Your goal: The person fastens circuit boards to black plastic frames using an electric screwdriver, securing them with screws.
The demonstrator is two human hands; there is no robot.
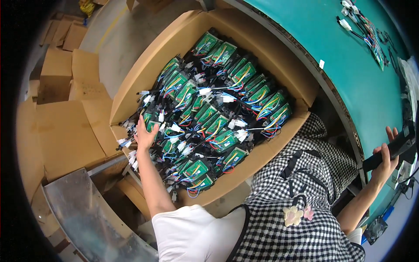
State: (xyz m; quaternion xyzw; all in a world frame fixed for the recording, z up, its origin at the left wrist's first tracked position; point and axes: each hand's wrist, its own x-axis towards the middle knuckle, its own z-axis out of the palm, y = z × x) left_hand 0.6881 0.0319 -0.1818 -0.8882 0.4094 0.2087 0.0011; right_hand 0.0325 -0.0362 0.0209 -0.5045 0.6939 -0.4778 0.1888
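Observation:
My left hand (145, 134) reaches over the left side of a large cardboard box (150, 50). Its thumb and fingers are spread around a green circuit board unit (151, 124), touching it. Several more such boards in black housings (217, 124), with coloured wires and white connectors (204, 91), are packed in rows inside. Out to the right, above the green bench, my right hand (385, 161) is closed around a long black plastic part (395, 146). What its far end joins is unclear at the picture's dark rim.
A green-topped workbench (349, 78) runs along the right, with a wire harness (369, 37) at its far end. Open cardboard boxes (65, 131) stand at left. A metal sheet (89, 214) lies at lower left. A small black fan (376, 230) is at lower right.

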